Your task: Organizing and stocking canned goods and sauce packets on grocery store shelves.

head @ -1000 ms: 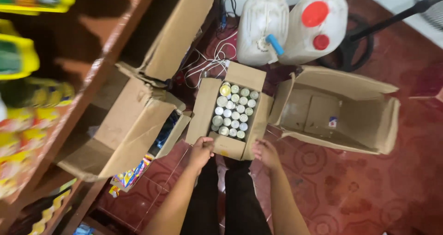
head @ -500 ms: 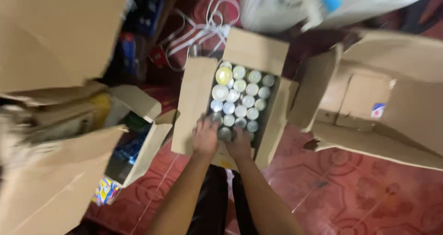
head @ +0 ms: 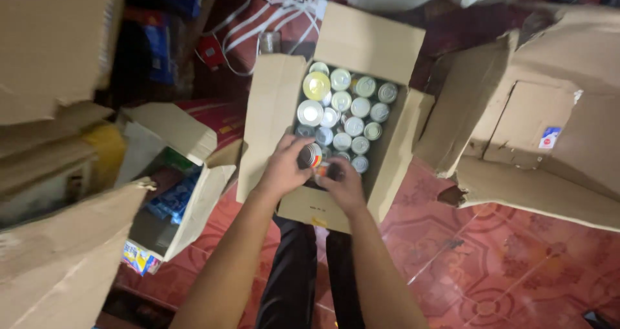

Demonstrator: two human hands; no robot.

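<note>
Cans with silver pull-tab lids fill the open cardboard box on the red patterned floor before you. Your left hand curls around one can at the near edge of the load, fingers wrapped on its side. Your right hand cups over the cans just beside it, fingers bent; what it grasps is hidden. An empty torn carton lies to the right, and white cables trail beyond the box.
</note>
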